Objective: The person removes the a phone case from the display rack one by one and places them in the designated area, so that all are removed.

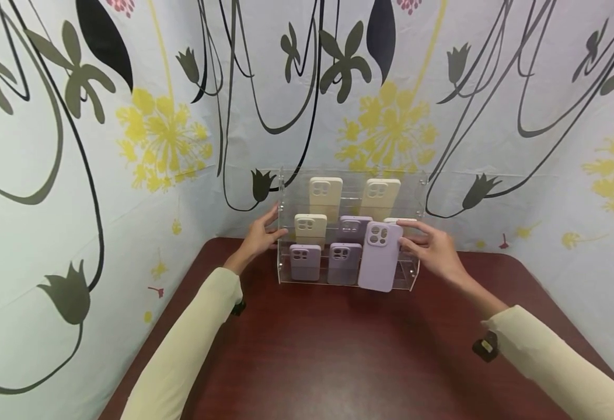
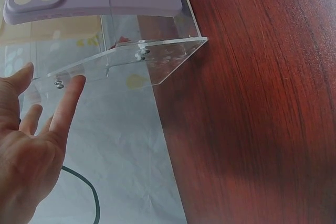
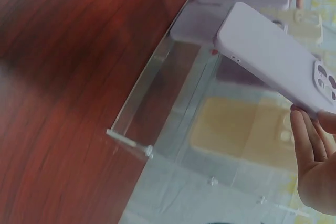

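Note:
My right hand [image 1: 435, 251] pinches a lavender phone case [image 1: 380, 262] by its upper right edge, between thumb and fingers. That case hangs in front of the right part of a clear acrylic display rack [image 1: 284, 192], its camera cutouts at the top. At the rack's left side panel, my left hand [image 1: 260, 236] has its fingers extended; the left wrist view shows a fingertip against the panel [image 2: 173, 59]. Two lavender cases [image 1: 305, 263] stand in the bottom tier. A cream case [image 1: 310, 227] and a lavender case [image 1: 354, 226] occupy the middle tier, with a pale one mostly hidden behind the held case.
In the top tier stand two cream cases [image 1: 325, 195]. The rack sits at the back of a dark red wood table [image 1: 328, 350]. Flower-printed cloth [image 1: 154, 175] hangs close behind and along both sides. Metal screws [image 3: 212, 181] stud the rack's side panel.

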`<state>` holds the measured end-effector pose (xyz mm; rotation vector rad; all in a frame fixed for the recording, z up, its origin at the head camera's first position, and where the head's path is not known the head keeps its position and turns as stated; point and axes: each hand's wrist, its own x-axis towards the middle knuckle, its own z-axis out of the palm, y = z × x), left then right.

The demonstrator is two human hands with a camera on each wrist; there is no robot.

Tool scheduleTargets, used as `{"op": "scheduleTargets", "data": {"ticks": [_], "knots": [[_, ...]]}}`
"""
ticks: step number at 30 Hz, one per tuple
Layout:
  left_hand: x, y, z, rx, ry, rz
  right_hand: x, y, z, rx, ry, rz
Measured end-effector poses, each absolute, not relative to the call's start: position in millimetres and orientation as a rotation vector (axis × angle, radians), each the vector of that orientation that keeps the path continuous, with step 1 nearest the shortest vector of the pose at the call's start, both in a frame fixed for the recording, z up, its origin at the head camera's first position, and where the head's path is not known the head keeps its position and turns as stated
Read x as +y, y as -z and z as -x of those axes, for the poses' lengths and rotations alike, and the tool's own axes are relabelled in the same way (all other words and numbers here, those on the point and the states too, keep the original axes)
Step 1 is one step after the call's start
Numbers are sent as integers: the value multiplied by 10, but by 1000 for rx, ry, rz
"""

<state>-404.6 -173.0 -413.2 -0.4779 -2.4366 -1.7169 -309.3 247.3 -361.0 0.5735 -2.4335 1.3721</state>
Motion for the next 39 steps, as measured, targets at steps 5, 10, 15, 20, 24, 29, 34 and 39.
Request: {"op": "scheduleTargets", "data": {"ticks": [5,10,15,20,24,29,34,39], "knots": [[-1753,4146,4060,-2422,1758,491,2302,3661,3082,-2442,-1460,-588],[-1775,4150,4072,-2414,1776,478,2109,3727,3079,-2486,-1478,-587],[-1778,4142,4076,-2425,1764,488,1907,3815,3091,-2475,-1626,-606],[-1770,4133,4079,-2440,1741,493,1664,3944,3080,-2445,-1802,-647],[-1754,4121,4062,-2437,1761,499,1448,4070,3058,-2447,-1914,-662],[-1736,4116,4042,-2427,1764,508,1187,4209,3042,-2456,-1991,-666],[-1746,4143,4051,-2419,1746,507,940,4325,3056,-2460,-2075,-639],[-1759,4153,4043,-2435,1741,481,687,4499,3110,-2447,-2172,-605]]}}
